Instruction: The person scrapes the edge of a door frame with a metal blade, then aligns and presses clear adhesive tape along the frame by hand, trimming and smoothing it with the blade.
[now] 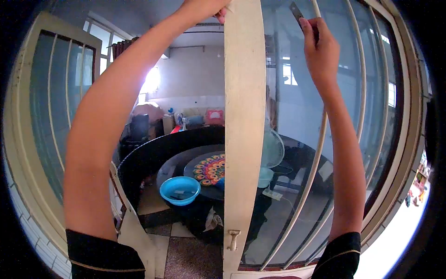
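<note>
My right hand [323, 51] is raised at the upper right, its fingers closed on a thin flat dark tool [296, 14] that points up and left. Behind that hand are the window glass [288, 111] and its cream bars [361, 69]. My left hand [209, 8] reaches to the top of the cream window frame [244, 116]; some fingertips show at the frame's left edge, and the rest is cut off or hidden. What it holds, if anything, cannot be made out. A small metal handle [233, 239] is fixed low on the frame.
Beyond the opening stands a round dark table [172, 165] with a colourful patterned mat [209, 169] and a blue basin [180, 190] holding water and small items. A fan [273, 149] and a power strip [272, 194] show through the glass. Another barred window panel [58, 93] is at left.
</note>
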